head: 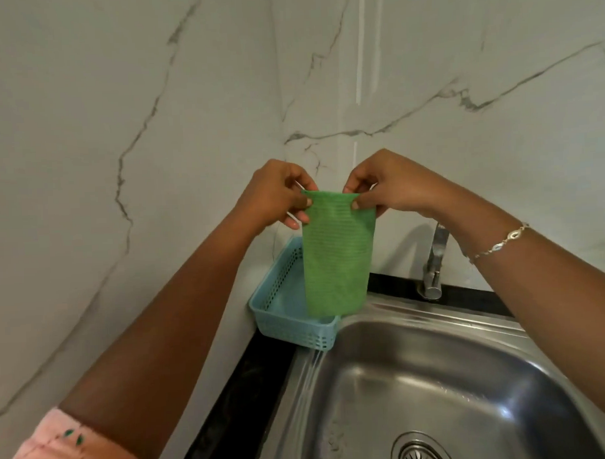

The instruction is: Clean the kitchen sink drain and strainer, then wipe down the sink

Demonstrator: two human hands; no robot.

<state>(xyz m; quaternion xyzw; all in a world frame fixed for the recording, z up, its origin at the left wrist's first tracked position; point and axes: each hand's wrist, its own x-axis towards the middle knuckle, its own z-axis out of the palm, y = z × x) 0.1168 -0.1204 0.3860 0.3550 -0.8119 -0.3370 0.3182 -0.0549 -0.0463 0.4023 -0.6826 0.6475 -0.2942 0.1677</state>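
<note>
Left hand [276,192] and right hand [389,188]: fingers pinch top corners of green cloth [336,255], hanging over blue basket [283,316]. Sink [419,373] looks wet; strainer [422,455] seated. Wiping likely remains.

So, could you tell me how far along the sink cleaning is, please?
Done: the strainer sits in the drain and the sink looks free of debris. In hand: both hands, left and right, hold up the green cloth. Left: wiping the sink.

Black countertop [264,361] with blue basket [283,319], steel sink [436,362].
</note>
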